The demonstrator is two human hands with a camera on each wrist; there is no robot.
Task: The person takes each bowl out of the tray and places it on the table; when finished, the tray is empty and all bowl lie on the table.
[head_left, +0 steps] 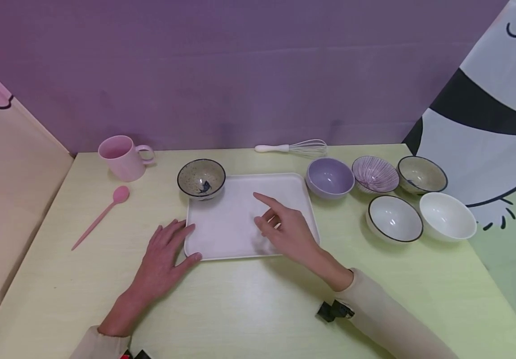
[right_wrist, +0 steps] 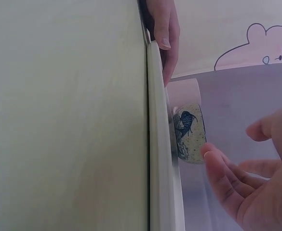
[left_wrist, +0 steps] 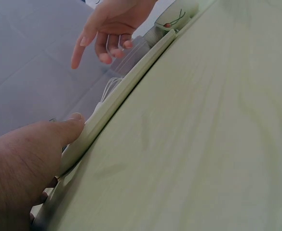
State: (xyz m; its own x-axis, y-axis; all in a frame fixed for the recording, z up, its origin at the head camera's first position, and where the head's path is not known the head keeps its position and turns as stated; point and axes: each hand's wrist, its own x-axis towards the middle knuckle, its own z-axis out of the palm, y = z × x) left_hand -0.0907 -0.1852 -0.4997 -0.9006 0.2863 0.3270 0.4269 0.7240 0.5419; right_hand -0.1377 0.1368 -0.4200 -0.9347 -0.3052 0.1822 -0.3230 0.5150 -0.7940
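A white rectangular tray [head_left: 244, 219] lies on the table. My left hand [head_left: 163, 259] rests at its near left corner, fingers spread and thumb against the front edge; in the left wrist view that thumb [left_wrist: 72, 129] touches the rim. Over the tray hovers my right hand [head_left: 287, 227], index finger extended, the others loosely bent, holding nothing. A speckled bowl with a dark rim [head_left: 201, 179] stands at the tray's far left corner, overlapping the edge. The right wrist view shows a blue fish on this bowl's side [right_wrist: 191, 134], beyond the right fingers and apart from them.
On the left are a pink mug [head_left: 123, 159] and a pink spoon [head_left: 103, 217]. A whisk [head_left: 294, 147] lies behind the tray. To the right stand a purple bowl [head_left: 330, 178], a striped bowl [head_left: 375, 174], a beige bowl [head_left: 421, 175] and white bowls [head_left: 394, 219].
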